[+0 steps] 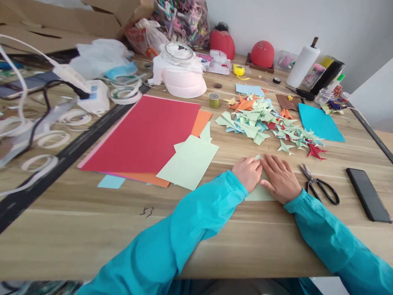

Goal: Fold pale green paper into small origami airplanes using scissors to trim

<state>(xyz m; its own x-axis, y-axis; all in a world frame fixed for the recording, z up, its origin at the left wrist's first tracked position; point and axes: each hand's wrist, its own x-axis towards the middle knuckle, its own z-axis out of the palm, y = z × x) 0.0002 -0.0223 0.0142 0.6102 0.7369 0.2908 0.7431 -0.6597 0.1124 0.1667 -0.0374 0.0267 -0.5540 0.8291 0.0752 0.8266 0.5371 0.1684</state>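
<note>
A sheet of pale green paper [260, 195] lies on the wooden table, partly covered by both hands. My left hand [248, 173] is closed on the sheet's left side, its fingertips near a small folded tip at the far end. Flat on the right part of the same sheet, my right hand [281, 179] has its fingers stretched out. The two hands almost touch. Black-handled scissors [319, 185] lie just right of my right hand, blades pointing away. Beyond the hands spreads a heap of folded paper pieces [254, 119], mostly pale green with some orange, blue and red.
Left of the hands are loose green sheets [192, 162] over a large red sheet [150, 135]. A phone [368, 194] lies at right, near a blue sheet [321, 122]. Farther back stand a thread spool [214, 100] and red pincushions [262, 54]. Cables and a power strip [96, 97] fill the left.
</note>
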